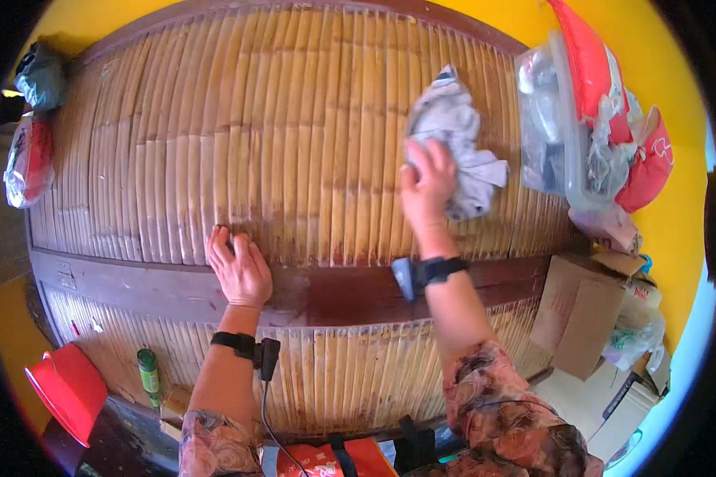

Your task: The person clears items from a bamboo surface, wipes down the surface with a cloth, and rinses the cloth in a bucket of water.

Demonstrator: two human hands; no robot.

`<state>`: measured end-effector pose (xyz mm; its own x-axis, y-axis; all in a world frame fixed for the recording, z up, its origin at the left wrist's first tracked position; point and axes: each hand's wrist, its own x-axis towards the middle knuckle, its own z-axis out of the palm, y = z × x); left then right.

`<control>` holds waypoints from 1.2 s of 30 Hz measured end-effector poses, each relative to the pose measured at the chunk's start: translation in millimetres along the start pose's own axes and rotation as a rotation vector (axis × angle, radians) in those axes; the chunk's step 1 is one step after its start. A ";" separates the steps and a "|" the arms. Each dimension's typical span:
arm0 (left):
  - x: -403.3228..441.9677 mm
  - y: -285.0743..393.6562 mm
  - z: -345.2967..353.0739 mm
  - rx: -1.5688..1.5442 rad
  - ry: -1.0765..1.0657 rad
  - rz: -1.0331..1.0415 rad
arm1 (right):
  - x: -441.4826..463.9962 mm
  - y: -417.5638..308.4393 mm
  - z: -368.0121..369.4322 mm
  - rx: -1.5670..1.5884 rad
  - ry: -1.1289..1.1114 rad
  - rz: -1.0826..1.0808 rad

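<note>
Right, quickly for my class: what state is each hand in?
Left hand: open, nothing visible in it, fingers on brown bamboo slats.
Right hand: on crumpled pale-grey cloth; gripping or pressing, cannot tell.

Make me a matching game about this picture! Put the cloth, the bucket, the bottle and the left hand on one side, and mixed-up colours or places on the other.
Things:
1. cloth
2. bucket
3. bottle
4. left hand

Colours and places:
A. green
B. over the brown wooden rail
C. under the right hand
D. red

Right pairs: 1-C, 2-D, 3-A, 4-B
</note>
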<state>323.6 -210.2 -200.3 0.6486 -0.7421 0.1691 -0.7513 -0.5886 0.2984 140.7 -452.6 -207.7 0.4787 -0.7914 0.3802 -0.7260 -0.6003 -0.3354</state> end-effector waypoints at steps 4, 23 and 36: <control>-0.8 2.8 -0.6 0.000 -0.006 -0.027 | -54.9 -99.5 0.1 0.784 -0.104 -0.140; 89.5 46.3 42.2 0.164 -0.014 0.008 | -80.2 11.0 -56.0 -0.226 -0.350 0.305; 113.7 65.3 41.1 0.177 -0.111 0.026 | 274.1 117.4 55.0 -0.343 0.041 0.785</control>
<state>343.3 -346.2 -200.2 0.6187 -0.7828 0.0666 -0.7836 -0.6089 0.1236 213.8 -746.4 -190.3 -0.2387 -0.9543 0.1800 -0.9519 0.1933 -0.2379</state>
